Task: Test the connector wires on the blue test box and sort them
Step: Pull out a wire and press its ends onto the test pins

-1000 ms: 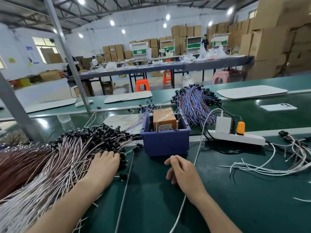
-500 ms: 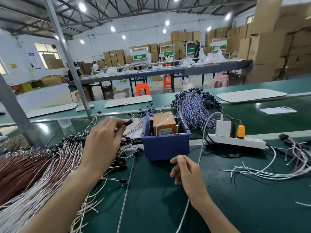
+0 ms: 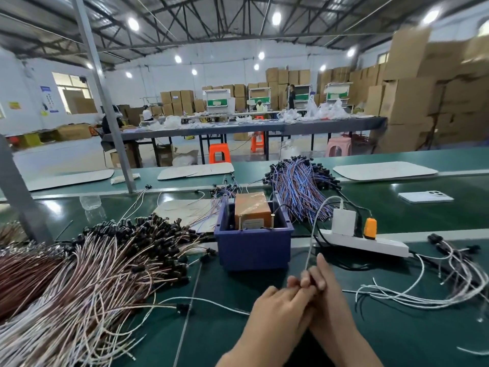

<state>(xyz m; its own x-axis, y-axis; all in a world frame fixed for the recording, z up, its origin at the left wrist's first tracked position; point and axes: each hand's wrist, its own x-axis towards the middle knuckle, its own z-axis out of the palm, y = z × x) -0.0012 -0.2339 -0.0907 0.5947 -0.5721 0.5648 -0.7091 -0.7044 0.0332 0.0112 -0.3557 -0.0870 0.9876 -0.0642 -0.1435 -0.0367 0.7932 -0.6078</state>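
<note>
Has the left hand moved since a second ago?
Yes. The left hand left the wire pile and went right, now meeting the right hand in front of the blue test box.

**Nothing legible**

A pale label (image 3: pixel 253 223) sits on the front of the brown unit (image 3: pixel 252 206) inside the blue box (image 3: pixel 254 247), but its print is too blurred to read. On the far left wall (image 3: pixel 26 80), a blue poster (image 3: pixel 49 99) and a small yellow sign (image 3: pixel 14 105) show only smears of colour. Any marks on the stacked cartons (image 3: pixel 407 102) cannot be made out.
</note>
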